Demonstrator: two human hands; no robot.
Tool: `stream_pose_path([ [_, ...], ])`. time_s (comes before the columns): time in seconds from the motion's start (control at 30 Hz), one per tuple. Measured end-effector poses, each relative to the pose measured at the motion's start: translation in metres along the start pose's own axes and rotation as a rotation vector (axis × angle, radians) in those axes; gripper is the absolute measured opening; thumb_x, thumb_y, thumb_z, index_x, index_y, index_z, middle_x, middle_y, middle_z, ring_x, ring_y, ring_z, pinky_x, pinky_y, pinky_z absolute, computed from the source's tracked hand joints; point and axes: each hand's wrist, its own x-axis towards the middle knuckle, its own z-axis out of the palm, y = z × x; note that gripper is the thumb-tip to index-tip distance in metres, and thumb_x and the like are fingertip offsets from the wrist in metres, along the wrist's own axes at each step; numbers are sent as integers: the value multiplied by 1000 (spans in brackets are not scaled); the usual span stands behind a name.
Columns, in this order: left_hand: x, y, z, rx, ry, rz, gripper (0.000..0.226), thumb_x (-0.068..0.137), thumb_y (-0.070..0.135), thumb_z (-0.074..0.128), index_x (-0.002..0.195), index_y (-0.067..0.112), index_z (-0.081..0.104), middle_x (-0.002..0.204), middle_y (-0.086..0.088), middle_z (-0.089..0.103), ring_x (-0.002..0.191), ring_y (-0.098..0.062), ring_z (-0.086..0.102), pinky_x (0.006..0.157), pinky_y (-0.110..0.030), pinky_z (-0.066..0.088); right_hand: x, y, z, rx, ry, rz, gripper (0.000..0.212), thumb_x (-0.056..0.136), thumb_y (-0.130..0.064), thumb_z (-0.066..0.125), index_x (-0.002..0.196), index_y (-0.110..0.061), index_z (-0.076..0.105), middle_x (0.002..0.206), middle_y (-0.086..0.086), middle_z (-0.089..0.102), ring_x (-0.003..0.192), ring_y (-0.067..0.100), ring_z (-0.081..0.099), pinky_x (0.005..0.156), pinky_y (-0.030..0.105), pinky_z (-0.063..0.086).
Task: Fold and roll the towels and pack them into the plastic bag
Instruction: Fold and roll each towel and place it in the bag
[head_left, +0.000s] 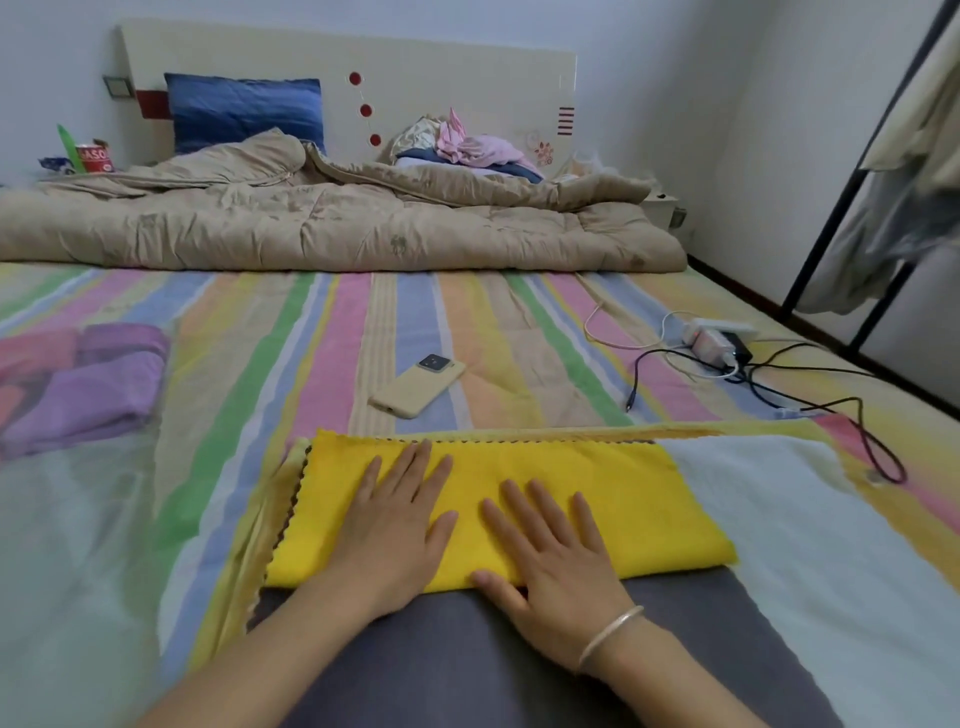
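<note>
The yellow towel (623, 493) lies folded into a long band on the striped sheet (332, 332), right in front of the person. The left hand (400, 519) and right hand (550, 551) both rest flat on it, fingers straight, gripping nothing. A good next move would be to smooth outward from the middle, square the edges, then roll tightly from one short end. At far left the purple towels (98, 384) look veiled by something filmy, but I cannot tell whether it is the plastic bag.
</note>
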Motion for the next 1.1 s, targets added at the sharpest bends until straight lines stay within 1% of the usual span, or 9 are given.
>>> stream_pose_path([
  [0.1, -7, -8, 6, -6, -77, -68, 105, 60, 70, -43, 152, 29, -13, 157, 5, -22, 147, -11, -19, 120, -40, -10, -8, 52, -9, -8, -51, 202, 109, 55, -85, -29, 150, -40, 2, 158, -12, -10, 147, 17, -8, 114, 47, -13],
  [0.17, -8, -8, 7, 14, -77, -81, 105, 60, 69, -44, 152, 28, -13, 158, 4, -21, 147, -11, -19, 120, -40, -9, -20, 72, -23, 3, -96, 409, 100, 66, -87, -9, 151, -36, 0, 160, -5, -10, 146, 23, -15, 114, 49, -13],
  [0.3, -10, -2, 9, 11, -79, -108, 107, 60, 69, -45, 152, 27, -12, 160, 2, -17, 147, -12, -18, 120, -41, -9, -52, 63, -43, 227, 356, 575, 41, 89, -40, 51, 126, -25, 58, 122, 10, 62, 120, 36, 50, 96, 48, 39],
  [0.43, -10, 0, 9, 73, -71, -156, 102, 62, 69, -43, 152, 32, -13, 161, 3, -15, 148, -19, -19, 118, -51, -11, -78, 35, -65, 1400, -39, 725, 43, 94, -16, 57, 130, -31, 37, 91, 16, 70, 65, 28, 68, 49, 32, 50],
  [0.57, -11, 3, 5, 54, -124, -300, 89, 72, 79, -14, 151, 39, -13, 161, 2, -19, 145, -33, -24, 113, -62, -12, -72, 41, -51, 1921, 152, 793, 71, 94, -3, 52, 148, -36, 21, 136, 19, 49, 108, 34, 62, 87, 46, 53],
  [0.77, -17, 2, -1, -29, -76, -445, 85, 88, 75, 13, 155, 25, 0, 161, -10, -15, 147, -32, -18, 117, -54, -12, -35, 30, -34, 1209, 437, 848, 60, 94, -15, 49, 149, -21, 27, 154, 4, 22, 138, 26, 29, 101, 37, 33],
  [0.9, -30, 0, -8, -349, 311, -109, 43, 97, 27, 34, 136, 19, 52, 146, -1, 46, 136, -17, 40, 113, -35, 31, -14, -21, -41, 415, 504, 444, 58, 88, -18, 54, 142, -5, 39, 144, 19, 39, 135, 35, 34, 110, 43, 30],
  [1.0, -31, 2, -34, -1091, 159, -373, 32, 103, 15, 36, 120, 18, 63, 105, 2, 73, 90, -8, 69, 79, -28, 53, -5, -69, -31, 178, 466, 62, 57, 74, -28, 56, 127, -7, 56, 136, 16, 52, 130, 32, 46, 111, 44, 31],
  [1.1, -25, -15, -55, -1489, -3, -744, 43, 105, 30, 30, 89, 16, 68, 75, 0, 74, 72, -16, 65, 62, -27, 49, -6, -105, -16, 147, 268, -196, 51, 75, -36, 49, 121, -15, 59, 142, 8, 48, 133, 26, 43, 108, 49, 36],
])
